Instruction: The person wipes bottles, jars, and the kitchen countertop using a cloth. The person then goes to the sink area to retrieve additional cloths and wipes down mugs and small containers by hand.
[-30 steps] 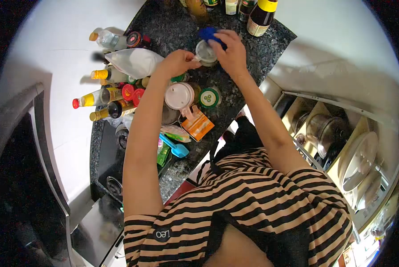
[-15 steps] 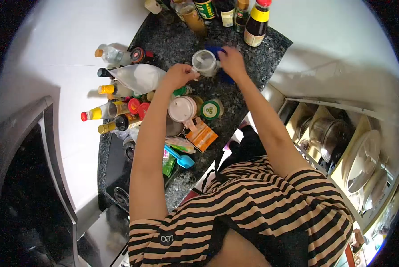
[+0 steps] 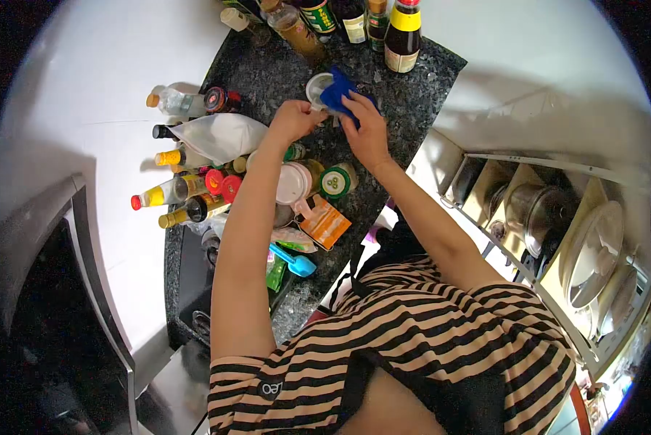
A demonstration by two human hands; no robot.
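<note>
A clear round container with a pale rim (image 3: pixel 315 88) stands on the dark speckled countertop (image 3: pixel 423 94). My left hand (image 3: pixel 294 121) pinches its near left side, probably at a small handle or tab that the fingers partly cover. My right hand (image 3: pixel 367 134) has its fingers curled on a bunched blue cloth (image 3: pixel 337 92). The cloth lies against the container's right side and covers part of its opening. Nearer to me stand a jar with a green and white lid (image 3: pixel 335 181) and a container with a pale pink lid (image 3: pixel 293 183).
Sauce bottles line the back, among them one with a yellow neck label (image 3: pixel 403 40). More bottles and a white bag (image 3: pixel 224 138) crowd the left. An orange box (image 3: pixel 325 223) and a blue scoop (image 3: pixel 301 265) lie nearer. A rack with pot lids (image 3: pixel 594 250) is at right.
My right hand has lifted the blue cloth off the countertop and brought it left against the container. My left hand keeps its hold on the container. The view has shifted slightly.
</note>
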